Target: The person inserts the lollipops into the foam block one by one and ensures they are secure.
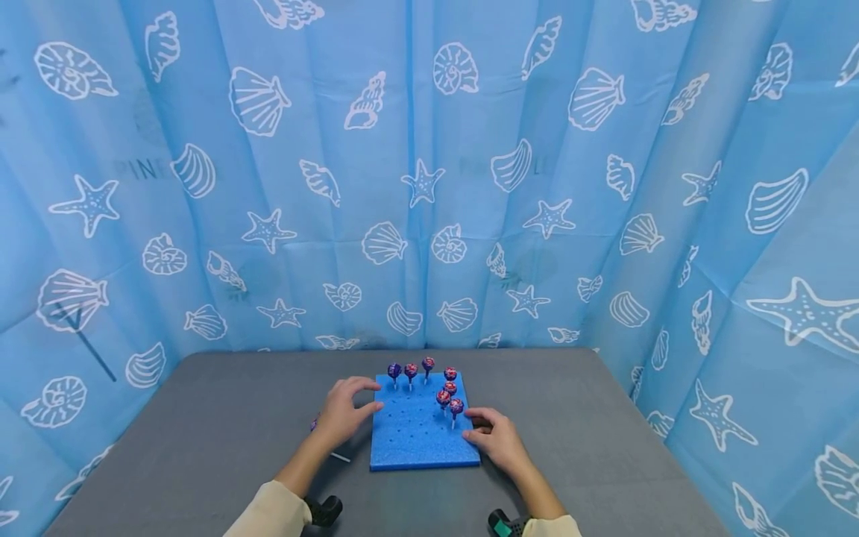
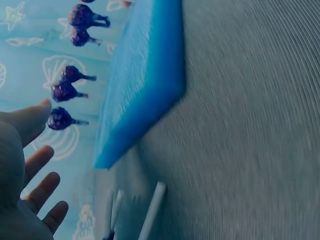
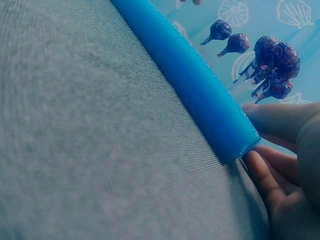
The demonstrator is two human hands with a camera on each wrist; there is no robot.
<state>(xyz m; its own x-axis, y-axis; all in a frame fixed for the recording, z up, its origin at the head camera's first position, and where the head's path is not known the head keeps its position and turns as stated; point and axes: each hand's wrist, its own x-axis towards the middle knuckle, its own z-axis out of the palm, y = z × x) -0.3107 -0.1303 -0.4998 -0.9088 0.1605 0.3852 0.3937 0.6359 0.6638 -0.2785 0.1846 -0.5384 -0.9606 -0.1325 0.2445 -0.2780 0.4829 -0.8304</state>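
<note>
A blue foam board point(image 1: 419, 449) with rows of small holes lies on the grey table. Several wrapped lollipops point(image 1: 411, 371) stand in it on their sticks, along the far edge and down the right side. At the left edge my left hand point(image 1: 341, 412) hovers with fingers spread, holding nothing. My right hand point(image 1: 502, 441) grips the right edge near the front corner, its fingers point(image 3: 272, 120) above and below that edge in the right wrist view. Left of the board, loose lollipop sticks point(image 2: 152, 212) show, their heads mostly hidden by my left forearm.
The grey table point(image 1: 590, 462) extends on both sides of the board. Behind it hangs a blue curtain point(image 1: 416, 298) with white shell and starfish prints, which also runs along both sides. Dark straps with devices point(image 1: 325, 512) sit on both wrists.
</note>
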